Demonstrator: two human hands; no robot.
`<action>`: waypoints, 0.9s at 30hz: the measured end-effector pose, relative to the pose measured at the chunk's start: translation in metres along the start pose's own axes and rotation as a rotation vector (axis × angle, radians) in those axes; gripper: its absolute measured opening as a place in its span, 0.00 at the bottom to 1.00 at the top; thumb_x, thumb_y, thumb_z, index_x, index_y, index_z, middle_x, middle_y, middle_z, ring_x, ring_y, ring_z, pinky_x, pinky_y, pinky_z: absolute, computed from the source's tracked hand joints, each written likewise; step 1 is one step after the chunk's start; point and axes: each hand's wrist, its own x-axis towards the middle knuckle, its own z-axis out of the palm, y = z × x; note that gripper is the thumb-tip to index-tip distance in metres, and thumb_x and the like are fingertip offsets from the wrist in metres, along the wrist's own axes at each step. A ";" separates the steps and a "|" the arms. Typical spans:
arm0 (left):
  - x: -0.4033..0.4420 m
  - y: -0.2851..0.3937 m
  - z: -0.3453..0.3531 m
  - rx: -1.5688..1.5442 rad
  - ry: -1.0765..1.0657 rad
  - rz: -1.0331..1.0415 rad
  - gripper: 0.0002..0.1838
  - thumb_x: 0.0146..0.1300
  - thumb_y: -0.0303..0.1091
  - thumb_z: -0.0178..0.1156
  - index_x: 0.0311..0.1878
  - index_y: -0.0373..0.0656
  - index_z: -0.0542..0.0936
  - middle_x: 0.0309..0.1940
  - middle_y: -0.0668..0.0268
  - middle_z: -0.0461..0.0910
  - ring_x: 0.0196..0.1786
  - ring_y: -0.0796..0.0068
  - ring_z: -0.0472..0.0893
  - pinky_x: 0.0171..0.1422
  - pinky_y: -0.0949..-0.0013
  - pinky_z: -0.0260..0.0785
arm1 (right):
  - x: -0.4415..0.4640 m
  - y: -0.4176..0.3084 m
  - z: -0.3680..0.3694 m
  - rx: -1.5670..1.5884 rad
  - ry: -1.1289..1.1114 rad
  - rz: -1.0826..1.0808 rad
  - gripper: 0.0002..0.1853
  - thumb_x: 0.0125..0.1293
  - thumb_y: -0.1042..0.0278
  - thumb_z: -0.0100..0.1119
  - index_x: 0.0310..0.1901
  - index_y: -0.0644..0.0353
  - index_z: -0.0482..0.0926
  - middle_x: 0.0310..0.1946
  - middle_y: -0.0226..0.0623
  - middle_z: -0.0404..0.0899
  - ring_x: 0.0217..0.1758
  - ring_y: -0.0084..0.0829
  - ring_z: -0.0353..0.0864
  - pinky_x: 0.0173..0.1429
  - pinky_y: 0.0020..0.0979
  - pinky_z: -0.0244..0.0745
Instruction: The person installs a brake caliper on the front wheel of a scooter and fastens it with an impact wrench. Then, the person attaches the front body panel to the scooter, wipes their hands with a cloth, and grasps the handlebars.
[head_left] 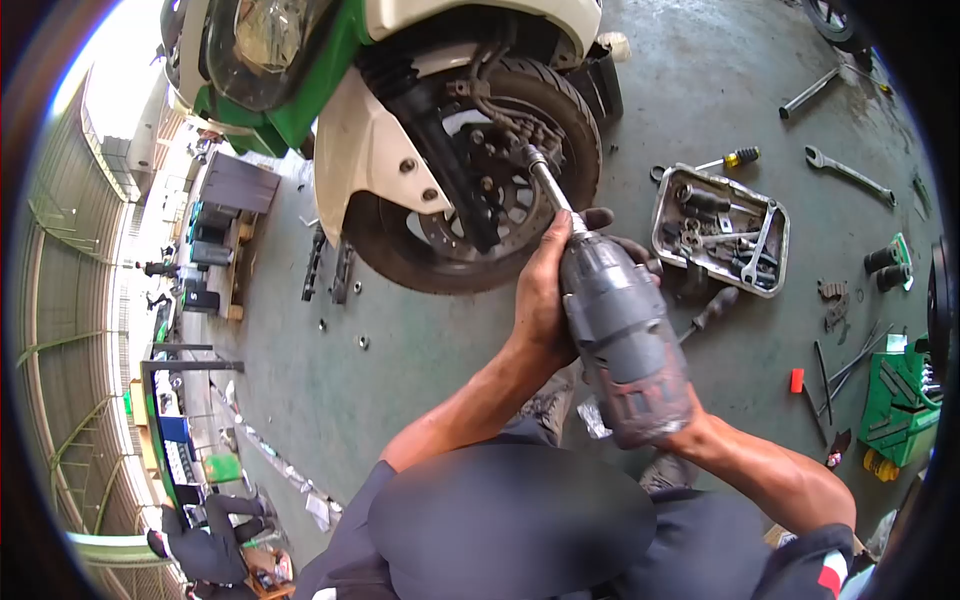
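Note:
A grey and black impact wrench [625,335] with a long extension and socket [545,172] points up at the brake caliper [515,135] on a motorcycle's front wheel [585,130]. The socket end is at the caliper; whether it sits on a bolt I cannot tell. My left hand [545,300] is closed around the front of the wrench, thumb along its nose and dark fingertips showing on the far side. Behind the tool's rear end, my right hand [684,432] grips it from below, its fingers mostly hidden by the body.
A metal tray [660,225] of sockets and spanners lies right of the wheel, with a screwdriver [715,308] beside it. Farther right are a large spanner [850,175] and a green tool case [900,400]. Nuts [363,342] dot the floor at left. Another person [205,545] is at lower left.

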 end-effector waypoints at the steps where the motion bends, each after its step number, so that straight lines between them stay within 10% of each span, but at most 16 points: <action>1: -0.006 -0.007 -0.007 -0.009 0.024 -0.036 0.26 0.78 0.56 0.43 0.60 0.41 0.71 0.40 0.49 0.83 0.42 0.49 0.86 0.48 0.48 0.82 | -0.004 -0.005 0.006 0.060 0.014 -0.009 0.21 0.65 0.66 0.67 0.56 0.63 0.74 0.47 0.35 0.80 0.46 0.23 0.80 0.51 0.30 0.79; 5: -0.047 -0.024 -0.033 0.038 0.203 -0.170 0.26 0.76 0.57 0.49 0.55 0.41 0.75 0.37 0.53 0.84 0.40 0.54 0.87 0.44 0.54 0.82 | -0.026 0.044 0.022 0.919 -0.092 0.583 0.17 0.77 0.63 0.52 0.62 0.60 0.72 0.48 0.31 0.78 0.46 0.19 0.79 0.48 0.27 0.80; 8: -0.073 -0.031 -0.060 0.126 0.344 -0.257 0.23 0.74 0.57 0.53 0.44 0.43 0.77 0.34 0.56 0.84 0.39 0.55 0.87 0.43 0.56 0.82 | -0.039 0.094 0.038 0.081 -0.233 0.084 0.27 0.69 0.67 0.56 0.68 0.64 0.64 0.60 0.55 0.72 0.63 0.52 0.75 0.65 0.42 0.73; 12: -0.084 -0.043 -0.083 0.372 0.436 -0.344 0.21 0.74 0.54 0.55 0.37 0.43 0.76 0.29 0.60 0.82 0.36 0.58 0.86 0.42 0.56 0.81 | -0.041 0.118 0.049 -0.022 -0.393 -0.004 0.30 0.62 0.70 0.62 0.66 0.64 0.66 0.56 0.57 0.73 0.59 0.53 0.76 0.62 0.45 0.72; 17: -0.086 -0.063 -0.131 0.399 0.334 -0.464 0.20 0.75 0.52 0.54 0.38 0.43 0.75 0.26 0.61 0.79 0.34 0.59 0.84 0.42 0.55 0.80 | -0.039 0.153 -0.006 -0.745 0.183 -0.244 0.27 0.50 0.75 0.65 0.55 0.64 0.73 0.43 0.52 0.75 0.46 0.53 0.75 0.49 0.48 0.73; 21: -0.094 -0.041 -0.145 0.394 0.334 -0.513 0.20 0.76 0.50 0.53 0.44 0.40 0.76 0.29 0.59 0.82 0.36 0.58 0.86 0.43 0.56 0.82 | -0.011 0.185 -0.027 -1.042 0.261 0.459 0.37 0.61 0.64 0.69 0.67 0.71 0.63 0.49 0.53 0.75 0.53 0.52 0.78 0.51 0.46 0.77; 27: -0.094 -0.024 -0.151 0.544 0.217 -0.632 0.23 0.74 0.52 0.55 0.49 0.36 0.75 0.34 0.56 0.86 0.43 0.58 0.88 0.50 0.57 0.82 | 0.002 0.233 -0.020 -0.346 0.636 0.617 0.22 0.57 0.65 0.63 0.48 0.69 0.66 0.26 0.50 0.80 0.29 0.46 0.84 0.34 0.47 0.79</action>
